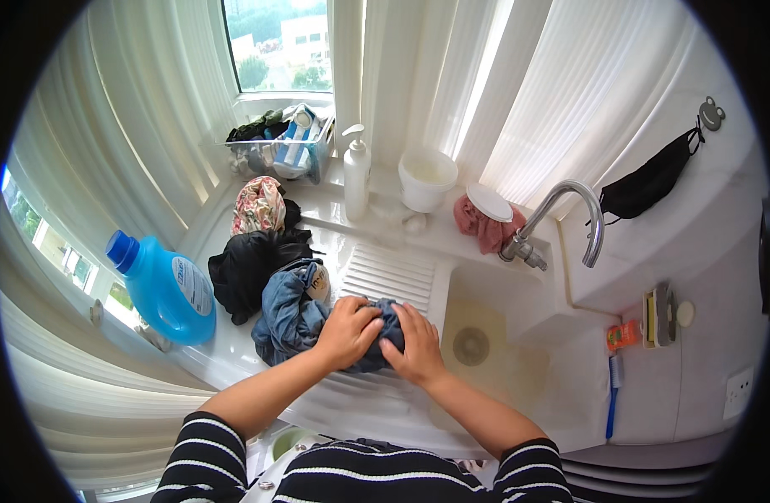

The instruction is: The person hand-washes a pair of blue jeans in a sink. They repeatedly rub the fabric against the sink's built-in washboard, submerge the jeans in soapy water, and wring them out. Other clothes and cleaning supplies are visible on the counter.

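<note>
A wet blue garment [286, 317] lies bunched at the left edge of the ridged washboard [389, 272], and one end of it is gathered under my hands. My left hand [349, 334] grips this cloth with its fingers curled over it. Close beside it, my right hand [416, 345] clasps the same bundle from the right, thumb toward the left hand. Parts of the cloth are hidden beneath my fingers. To the right of the washboard, the sink basin [519, 335] holds a little cloudy water around its drain [470, 345].
Black clothing [259, 264] and a floral cloth [259, 205] are heaped at the left, near a blue detergent bottle [171, 289]. Behind stand a pump bottle [356, 176], a white tub [427, 180] and a clear bin [301, 155]. A curved faucet [561, 201] overhangs the basin; a blue brush [613, 398] is at right.
</note>
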A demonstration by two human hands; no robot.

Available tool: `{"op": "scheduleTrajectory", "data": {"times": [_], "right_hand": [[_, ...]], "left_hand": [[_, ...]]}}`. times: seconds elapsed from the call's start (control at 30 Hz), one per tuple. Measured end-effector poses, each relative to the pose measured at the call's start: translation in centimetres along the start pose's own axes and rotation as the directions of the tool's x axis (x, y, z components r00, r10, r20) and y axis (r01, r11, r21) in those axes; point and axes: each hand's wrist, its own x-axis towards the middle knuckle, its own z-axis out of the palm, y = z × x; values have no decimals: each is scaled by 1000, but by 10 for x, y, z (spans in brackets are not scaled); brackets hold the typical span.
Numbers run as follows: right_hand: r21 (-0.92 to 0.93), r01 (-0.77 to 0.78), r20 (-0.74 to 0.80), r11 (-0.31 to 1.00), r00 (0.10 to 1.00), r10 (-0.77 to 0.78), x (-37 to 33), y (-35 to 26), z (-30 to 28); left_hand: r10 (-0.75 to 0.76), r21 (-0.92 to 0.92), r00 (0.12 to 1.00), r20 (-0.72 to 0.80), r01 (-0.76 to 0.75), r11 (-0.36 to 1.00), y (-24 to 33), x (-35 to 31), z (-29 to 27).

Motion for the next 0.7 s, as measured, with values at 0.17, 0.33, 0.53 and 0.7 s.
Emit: {"op": "scheduleTrajectory", "data": {"times": [0.17,0.33,0.53,0.7], "right_hand": [[-41,215,-176,976,960,-219,4,15,23],[-274,-112,-202,955,978,57,86,13,20],[136,73,-86,988,994,-61,-35,-15,-3],[-80,2,-228,997,974,-20,43,9,25]], "left_hand": [[0,103,991,-135,14,995,-8,-11,24],[-284,265,918,-277,357,896,-42,61,38],[43,-16,993,-107,-45,999,28,-43,2],[-248,121,954,-166,270,955,-16,19,44]]}}
